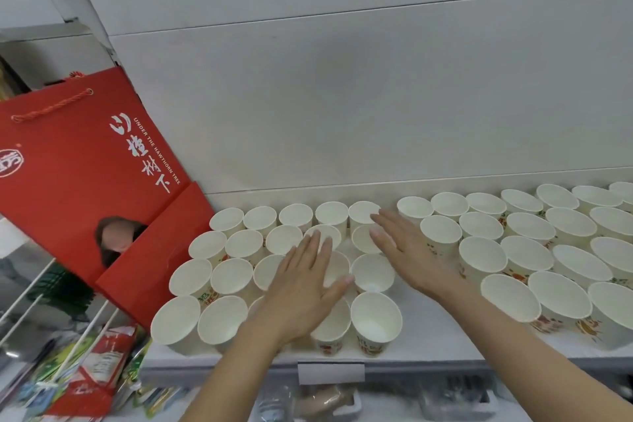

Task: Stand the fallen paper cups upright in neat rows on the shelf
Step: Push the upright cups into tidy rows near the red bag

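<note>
Standing upright in rows from the front edge of the shelf (pixel 428 349) to its back, the paper cups (pixel 375 320) filled the left and right ends. Over the left block, the left hand (pixel 306 288) lay flat, fingers spread, gripping nothing. Farther back, the right hand (pixel 406 248) hovered open beside a bare strip.

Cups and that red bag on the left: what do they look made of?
The cups look like thin paper: matte white inside, rolled rims, colour print on the outer walls. The red bag seems to be coated card with a slight sheen, creased at its folds, and carries a twisted cord handle.
</note>
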Tool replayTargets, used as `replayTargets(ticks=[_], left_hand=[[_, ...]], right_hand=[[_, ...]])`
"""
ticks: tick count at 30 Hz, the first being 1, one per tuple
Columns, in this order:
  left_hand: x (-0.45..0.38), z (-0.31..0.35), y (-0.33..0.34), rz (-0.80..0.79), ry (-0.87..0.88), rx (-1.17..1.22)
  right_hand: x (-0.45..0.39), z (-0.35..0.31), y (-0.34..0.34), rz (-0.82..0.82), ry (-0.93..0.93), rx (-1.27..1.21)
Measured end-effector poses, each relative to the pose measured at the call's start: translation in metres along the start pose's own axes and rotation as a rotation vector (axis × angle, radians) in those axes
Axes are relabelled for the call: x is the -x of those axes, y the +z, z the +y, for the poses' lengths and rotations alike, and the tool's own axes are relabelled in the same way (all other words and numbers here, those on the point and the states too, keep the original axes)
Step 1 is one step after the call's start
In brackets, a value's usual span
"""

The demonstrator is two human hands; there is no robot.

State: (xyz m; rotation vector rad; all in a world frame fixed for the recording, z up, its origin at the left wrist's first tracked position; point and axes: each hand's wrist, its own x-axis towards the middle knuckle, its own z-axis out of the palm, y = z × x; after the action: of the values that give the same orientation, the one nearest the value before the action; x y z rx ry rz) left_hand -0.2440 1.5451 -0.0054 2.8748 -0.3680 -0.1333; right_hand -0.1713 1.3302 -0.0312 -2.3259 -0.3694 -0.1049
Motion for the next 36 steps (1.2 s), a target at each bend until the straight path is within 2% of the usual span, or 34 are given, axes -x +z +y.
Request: replayTargets(ticks=[4, 10, 16, 22, 27, 31, 33, 36], left_hand=[[0.021, 0.017, 0.027, -0.059, -0.051, -0.078], [0.023, 0.036, 0.035, -0.047, -0.136, -0.070], [0.045, 0.010, 0.024, 0.139, -0.216, 0.001], [0.053, 0.005, 0.036, 0.008, -0.255, -0.081], [0.052, -0.010, 0.032, 0.111, -0.272, -0.070], [0.045, -0.011, 0.026, 0.036, -0.284, -0.045], [0.040, -0.012, 0.024, 0.084, -0.284, -0.025], [0.034, -0.017, 0.016, 0.247, -0.318, -0.034]], right_hand=[[0.048, 0.002, 0.011, -0.102, 0.152, -0.232], [0.050, -0.004, 0.020, -0.156, 0.147, -0.218], [0.081, -0.003, 0.011, -0.098, 0.141, -0.269], [0.092, -0.011, 0.025, -0.156, 0.074, -0.220], [0.089, -0.013, 0.020, -0.150, 0.084, -0.170], [0.085, -0.020, 0.023, -0.183, 0.075, -0.155], [0.085, -0.020, 0.022, -0.176, 0.083, -0.141], [0.089, -0.019, 0.019, -0.150, 0.068, -0.039]])
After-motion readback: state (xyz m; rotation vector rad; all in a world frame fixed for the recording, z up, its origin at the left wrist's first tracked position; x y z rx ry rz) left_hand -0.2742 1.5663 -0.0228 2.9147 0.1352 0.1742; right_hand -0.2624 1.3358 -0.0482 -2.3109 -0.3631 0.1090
